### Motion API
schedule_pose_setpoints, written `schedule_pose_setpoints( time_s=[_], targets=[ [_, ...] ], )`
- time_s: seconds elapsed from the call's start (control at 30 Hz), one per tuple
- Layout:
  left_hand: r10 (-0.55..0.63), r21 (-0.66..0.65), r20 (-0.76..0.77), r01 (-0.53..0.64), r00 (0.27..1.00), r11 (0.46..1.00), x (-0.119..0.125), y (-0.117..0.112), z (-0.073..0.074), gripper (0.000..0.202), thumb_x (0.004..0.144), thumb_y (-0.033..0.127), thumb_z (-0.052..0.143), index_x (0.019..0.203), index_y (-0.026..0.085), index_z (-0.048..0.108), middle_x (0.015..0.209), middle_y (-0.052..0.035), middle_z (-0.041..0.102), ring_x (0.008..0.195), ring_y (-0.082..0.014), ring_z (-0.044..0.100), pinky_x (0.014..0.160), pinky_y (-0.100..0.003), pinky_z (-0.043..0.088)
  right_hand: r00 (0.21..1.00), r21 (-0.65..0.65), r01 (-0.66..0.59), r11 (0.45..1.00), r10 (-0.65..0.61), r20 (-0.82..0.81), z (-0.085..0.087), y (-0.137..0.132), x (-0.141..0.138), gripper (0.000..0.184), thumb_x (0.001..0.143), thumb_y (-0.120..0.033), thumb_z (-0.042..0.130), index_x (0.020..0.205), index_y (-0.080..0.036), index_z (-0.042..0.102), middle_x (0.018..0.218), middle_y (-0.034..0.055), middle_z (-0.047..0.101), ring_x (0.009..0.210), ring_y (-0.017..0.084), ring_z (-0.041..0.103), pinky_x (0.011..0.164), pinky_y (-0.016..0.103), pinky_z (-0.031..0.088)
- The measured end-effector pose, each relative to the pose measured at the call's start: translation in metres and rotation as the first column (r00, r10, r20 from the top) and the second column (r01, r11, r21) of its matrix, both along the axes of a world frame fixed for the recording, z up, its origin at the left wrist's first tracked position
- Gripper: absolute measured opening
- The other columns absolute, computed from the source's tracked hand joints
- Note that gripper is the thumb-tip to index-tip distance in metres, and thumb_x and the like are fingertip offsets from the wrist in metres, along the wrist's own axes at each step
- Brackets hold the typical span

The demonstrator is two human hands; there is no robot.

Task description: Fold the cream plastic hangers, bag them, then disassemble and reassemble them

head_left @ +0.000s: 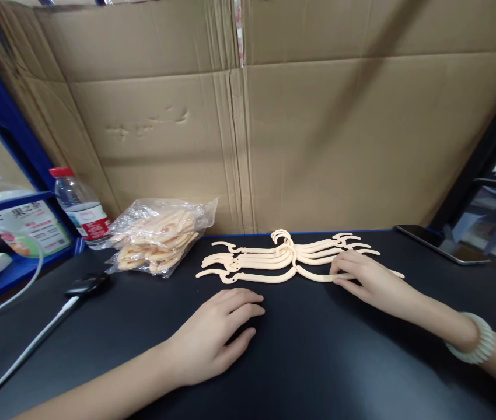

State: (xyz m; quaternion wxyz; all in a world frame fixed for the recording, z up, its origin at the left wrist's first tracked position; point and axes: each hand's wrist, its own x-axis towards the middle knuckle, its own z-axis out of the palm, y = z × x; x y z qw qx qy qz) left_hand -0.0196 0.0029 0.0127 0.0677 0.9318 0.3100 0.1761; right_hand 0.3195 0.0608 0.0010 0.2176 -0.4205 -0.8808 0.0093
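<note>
Several cream plastic clothes hangers (265, 261) lie in an overlapping row on the black table, their hooks bunched near the middle. The nearest hanger (269, 278) sits slightly apart, toward me. My right hand (362, 279) pinches its right arm between thumb and fingers, covering part of it; a pale ring-shaped band circles that wrist. My left hand (219, 332) rests on the table in front of the hangers' left half, fingers loosely spread and holding nothing.
Left of the hangers stands a stack of bagged cream hangers (160, 239) in clear plastic. Behind it is a red-capped bottle (82, 207). A white cable (24, 356) runs to a black device (87, 284). A dark tablet-like slab (440, 244) lies back right; cardboard (362, 146) walls the rear.
</note>
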Motion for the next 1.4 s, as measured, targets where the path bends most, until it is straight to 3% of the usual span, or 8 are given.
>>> schedule_pose_setpoints(
  time_s=[0.13,0.33,0.7,0.8,0.93,1.13,1.3,1.4],
  targets=[
    [0.022,-0.013,-0.010,-0.022,1.000,1.000,0.000,-0.001,0.001,0.032,0.089,0.015,0.049,0.119,0.020,0.058,0.127,-0.0102,0.061,0.117,-0.0235,0.057,0.100,-0.039,0.049,0.999,-0.005,-0.018,1.000,0.018,-0.032,0.000,-0.002,-0.001,0.008,0.086,-0.018,0.051,0.082,-0.022,0.057,0.088,0.0050,0.063,0.084,0.021,0.060,0.077,0.036,0.050],
    [0.045,-0.044,0.022,-0.044,0.999,0.998,0.000,0.000,0.000,0.033,0.089,0.015,0.050,0.120,0.021,0.058,0.126,-0.0096,0.061,0.118,-0.0228,0.057,0.102,-0.039,0.048,0.995,-0.080,0.033,0.996,-0.041,-0.094,0.002,-0.006,-0.004,0.006,0.086,-0.022,0.052,0.080,-0.022,0.055,0.075,0.0006,0.064,0.063,0.015,0.058,0.059,0.028,0.046],
    [0.183,-0.128,0.148,-0.164,0.972,0.978,-0.004,0.004,-0.004,0.030,0.088,0.018,0.052,0.117,0.020,0.056,0.121,-0.0095,0.063,0.114,-0.0233,0.059,0.100,-0.043,0.050,0.927,0.082,0.141,0.987,-0.103,-0.361,0.009,-0.009,-0.004,0.012,0.087,-0.033,0.056,0.081,-0.022,0.056,0.072,0.0002,0.064,0.060,0.015,0.060,0.057,0.027,0.046],
    [0.299,-0.217,0.258,-0.246,0.919,0.944,-0.007,0.009,-0.010,0.035,0.089,0.024,0.052,0.124,0.021,0.052,0.125,-0.0103,0.062,0.115,-0.0254,0.059,0.099,-0.047,0.050,0.906,0.086,0.137,0.987,-0.090,-0.413,0.010,-0.010,-0.004,0.012,0.087,-0.034,0.056,0.084,-0.022,0.056,0.074,0.0009,0.066,0.061,0.015,0.061,0.057,0.027,0.046],
    [0.433,-0.391,0.447,-0.264,0.783,0.882,-0.008,0.015,-0.016,0.047,0.090,0.031,0.050,0.135,0.019,0.039,0.134,-0.0156,0.053,0.114,-0.0258,0.060,0.093,-0.046,0.054,0.921,0.128,0.123,0.984,-0.066,-0.383,0.011,-0.012,-0.005,0.010,0.087,-0.031,0.056,0.090,-0.022,0.057,0.078,0.0019,0.067,0.061,0.015,0.060,0.057,0.027,0.046],
    [0.464,-0.456,0.538,-0.220,0.704,0.863,-0.008,0.015,-0.016,0.055,0.090,0.031,0.051,0.139,0.023,0.027,0.139,-0.0168,0.043,0.107,-0.0232,0.062,0.092,-0.046,0.054,0.954,0.196,0.068,0.978,-0.006,-0.300,0.009,-0.014,-0.008,0.007,0.088,-0.026,0.054,0.094,-0.022,0.056,0.078,0.0017,0.066,0.062,0.014,0.060,0.059,0.027,0.046],
    [0.397,-0.402,0.505,-0.198,0.766,0.894,-0.008,0.015,-0.017,0.063,0.089,0.028,0.052,0.143,0.023,0.022,0.124,-0.0116,0.055,0.103,-0.0224,0.063,0.094,-0.045,0.051,0.959,0.210,-0.006,0.978,0.065,-0.277,0.006,-0.015,-0.010,0.005,0.088,-0.022,0.055,0.092,-0.022,0.057,0.077,0.0012,0.064,0.063,0.014,0.059,0.058,0.025,0.045],
    [0.324,-0.283,0.414,-0.218,0.851,0.934,-0.007,0.011,-0.015,0.067,0.089,0.026,0.052,0.148,0.024,0.021,0.129,-0.0112,0.055,0.107,-0.0228,0.060,0.101,-0.046,0.044,0.956,0.207,-0.054,0.977,0.111,-0.273,0.005,-0.018,-0.015,0.004,0.088,-0.021,0.055,0.091,-0.021,0.057,0.074,0.0001,0.063,0.058,0.012,0.056,0.054,0.024,0.043]
  ],
)
